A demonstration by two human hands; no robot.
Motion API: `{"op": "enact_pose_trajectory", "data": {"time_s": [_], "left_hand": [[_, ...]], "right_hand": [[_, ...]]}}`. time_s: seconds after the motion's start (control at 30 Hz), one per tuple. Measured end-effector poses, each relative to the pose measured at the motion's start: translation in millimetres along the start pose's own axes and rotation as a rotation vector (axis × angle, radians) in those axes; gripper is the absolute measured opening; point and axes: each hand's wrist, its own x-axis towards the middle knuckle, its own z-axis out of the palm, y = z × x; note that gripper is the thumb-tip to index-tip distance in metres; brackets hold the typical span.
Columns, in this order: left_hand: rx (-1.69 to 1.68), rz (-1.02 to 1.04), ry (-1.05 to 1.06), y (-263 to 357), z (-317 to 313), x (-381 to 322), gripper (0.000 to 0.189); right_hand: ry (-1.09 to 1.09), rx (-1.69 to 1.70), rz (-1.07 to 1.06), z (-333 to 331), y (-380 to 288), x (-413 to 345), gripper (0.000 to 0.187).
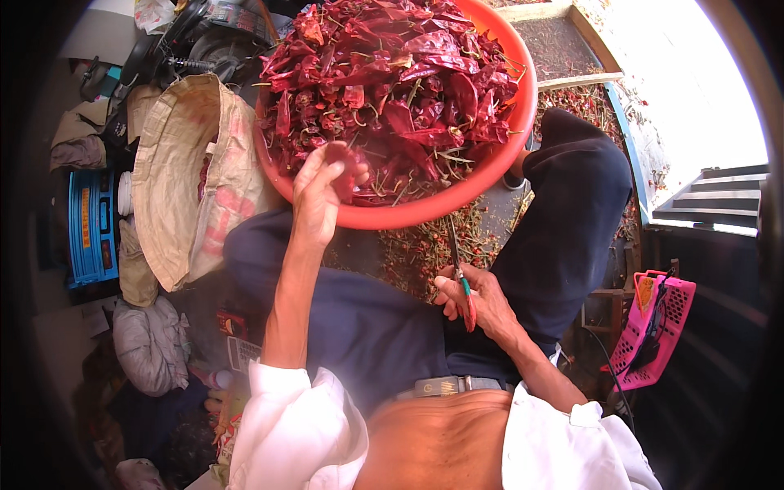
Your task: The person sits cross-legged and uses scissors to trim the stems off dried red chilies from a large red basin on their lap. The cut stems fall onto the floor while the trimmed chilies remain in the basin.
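A large red plastic basin (367,217) heaped with dried red chili peppers (380,73) stands before me. At its near left rim my left hand (321,190) is raised, with a dried red pepper (350,174) between its fingers, partly blurred. My right hand (468,300) is lower, between my legs, closed around the red and green handles of a pair of scissors (464,285). The dark blades point up to the basin's near rim, and nothing shows between them.
Left of the basin stands an open woven sack (171,165), with red peppers partly visible inside. Cut stems and red bits (422,251) litter the floor. At right are a pink plastic basket (655,331) and a wooden frame (579,81). A blue crate (92,226) stands far left.
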Motion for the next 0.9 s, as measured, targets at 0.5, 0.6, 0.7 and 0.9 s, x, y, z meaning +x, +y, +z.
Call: {"op": "enact_pose_trajectory", "data": {"time_s": [0.5,0.6,0.7,0.9], "left_hand": [[1.028,0.483,-0.061,-24,71,14,0.02],[1.245,0.629,-0.102,-35,91,34,0.031],[1.334,0.635,-0.128,-45,96,45,0.032],[1.306,0.54,-0.149,-49,92,44,0.029]], "right_hand": [[0.05,0.02,-0.026,3,0,-8,0.059],[0.059,0.032,-0.034,2,0,-7,0.059],[0.055,0.041,-0.03,1,1,-6,0.057],[0.059,0.007,-0.042,-1,-6,-6,0.053]]}}
